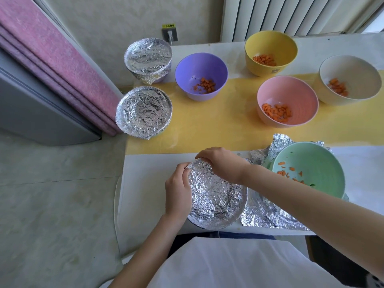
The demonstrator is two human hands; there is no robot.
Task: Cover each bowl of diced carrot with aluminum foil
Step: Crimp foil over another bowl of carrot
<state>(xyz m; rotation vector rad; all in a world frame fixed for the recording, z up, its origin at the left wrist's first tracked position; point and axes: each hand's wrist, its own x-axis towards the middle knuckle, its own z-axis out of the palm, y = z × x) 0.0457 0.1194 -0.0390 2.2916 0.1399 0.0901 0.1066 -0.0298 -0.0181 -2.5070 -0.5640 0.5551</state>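
Foil cover (216, 196), crinkled and silver, lies over the near bowl at the table's (149, 183) front edge, right in front of the person, and hides both the bowl's colour and what is inside. The left hand (178, 190) grips the cover at its left rim with curled fingers, and the right hand (222, 163) reaches across and pinches it down over the far rim. The only writing is on a yellow sticker (168, 26) above a wall socket (170, 35), in dark characters too small to read with any certainty. Two more wrapped bowls (148, 56) (144, 112) stand at the table's left edge, their contents also hidden. Diced carrot (276, 113) shows in five uncovered bowls: purple bowl (199, 65), yellow bowl (270, 42), pink bowl (286, 88), cream bowl (353, 67) and green bowl (311, 156). The right forearm crosses in front of the green bowl and cuts off its near side. That bowl sits on loose foil sheets (268, 213), just beside the bowl being wrapped. A yellow runner (218, 125) crosses the table under the middle bowls. A pink curtain (52, 59) hangs to the left and a white radiator (291, 15) stands behind the table.
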